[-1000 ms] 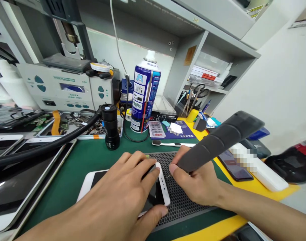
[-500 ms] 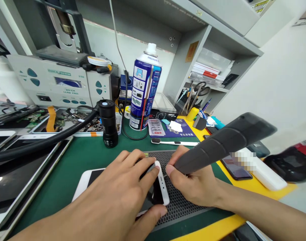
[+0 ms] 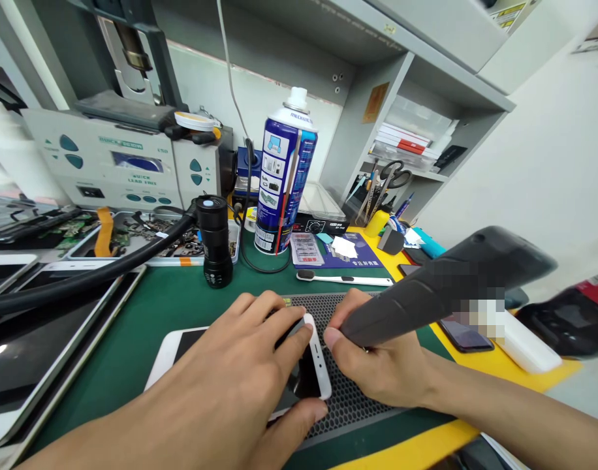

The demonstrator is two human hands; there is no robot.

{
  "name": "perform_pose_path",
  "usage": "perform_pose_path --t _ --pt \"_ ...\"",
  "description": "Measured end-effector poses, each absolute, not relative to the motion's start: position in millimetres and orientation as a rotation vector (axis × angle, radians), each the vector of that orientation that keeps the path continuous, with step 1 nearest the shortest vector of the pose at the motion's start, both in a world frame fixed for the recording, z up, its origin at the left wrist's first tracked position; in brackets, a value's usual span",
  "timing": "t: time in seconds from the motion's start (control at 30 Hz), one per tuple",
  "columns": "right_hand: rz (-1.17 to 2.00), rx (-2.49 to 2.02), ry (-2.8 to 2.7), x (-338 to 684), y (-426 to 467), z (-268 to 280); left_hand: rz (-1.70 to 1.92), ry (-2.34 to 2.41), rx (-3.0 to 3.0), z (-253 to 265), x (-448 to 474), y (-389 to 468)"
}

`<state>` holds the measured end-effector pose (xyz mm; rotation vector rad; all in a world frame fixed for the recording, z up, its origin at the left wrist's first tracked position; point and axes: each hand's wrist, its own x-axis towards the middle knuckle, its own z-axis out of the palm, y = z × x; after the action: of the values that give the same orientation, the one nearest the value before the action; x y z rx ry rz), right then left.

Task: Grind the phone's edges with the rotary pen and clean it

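A white-framed smartphone (image 3: 320,367) with a black screen lies on a dark perforated mat (image 3: 343,411). My left hand (image 3: 240,365) rests over it, fingers on the screen and top edge, thumb along the near side, holding it down. In my right hand (image 3: 377,362) is a thick dark grey handheld tool (image 3: 440,284), gripped pen-like near its narrow front end. Its body slants up to the right. The working tip is hidden by my fingers, close to the phone's top edge, so I cannot tell whether they touch.
Behind my hands stand a blue spray can (image 3: 285,176), a black flashlight (image 3: 215,241) and a grey soldering station (image 3: 127,160). A toothbrush (image 3: 348,279) lies beyond the mat. Larger tablets (image 3: 49,339) are at left, with a parts tray (image 3: 181,261) behind. Another phone (image 3: 468,336) lies at right.
The rear end of the grey tool has swung slightly right and down. My left hand and the phone stay together in nearly the same place; the view has shifted slightly.
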<state>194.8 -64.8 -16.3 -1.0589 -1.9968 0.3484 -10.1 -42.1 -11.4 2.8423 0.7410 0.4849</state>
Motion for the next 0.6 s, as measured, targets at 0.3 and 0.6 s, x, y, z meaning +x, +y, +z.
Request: perform_pose_path --t 0.3,0.6 --pt "0.248 -1.058 -2.082 197.9 -65.3 -16.4 0.447 0.76 2.773 -14.0 -12.2 -42.3" --pt "0.264 -1.054 -2.032 198.5 -65.3 -17.8 0.438 0.798 2.719 -12.6 -13.5 -42.3"
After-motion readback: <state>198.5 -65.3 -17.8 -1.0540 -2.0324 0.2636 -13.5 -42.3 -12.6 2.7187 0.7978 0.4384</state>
